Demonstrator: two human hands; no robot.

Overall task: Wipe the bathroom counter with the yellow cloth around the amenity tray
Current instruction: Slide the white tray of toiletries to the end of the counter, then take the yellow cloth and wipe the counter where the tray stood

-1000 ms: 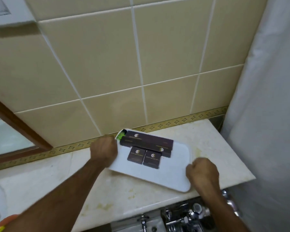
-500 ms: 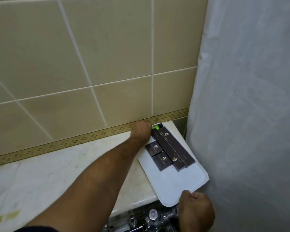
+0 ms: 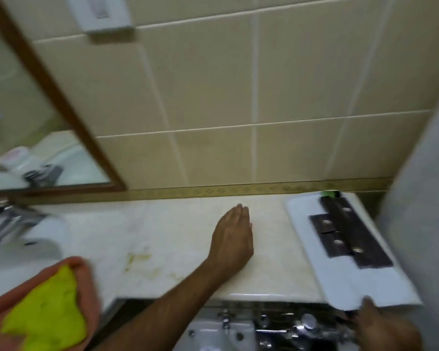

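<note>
the left hand [image 3: 232, 239] lay flat and empty on the counter [image 3: 178, 236], fingers together pointing to 12 o'clock. the right hand [image 3: 383, 328], at 5 o'clock, touched the tray's [image 3: 302, 211] near edge, which overhung the counter; its grip could not be told. dark boxes [image 3: 345, 236] lay on the tray. the yellow cloth [image 3: 48, 310] sat on an orange cloth [image 3: 86, 279] at 8 o'clock, well apart from both hands.

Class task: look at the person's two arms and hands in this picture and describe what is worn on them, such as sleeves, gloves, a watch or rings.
Both are bare. The left hand and its forearm show no glove, sleeve, watch or ring. The right hand is gloveless too, but only part of it shows at the frame's lower edge, blurred, so its wrist cannot be checked.
</note>
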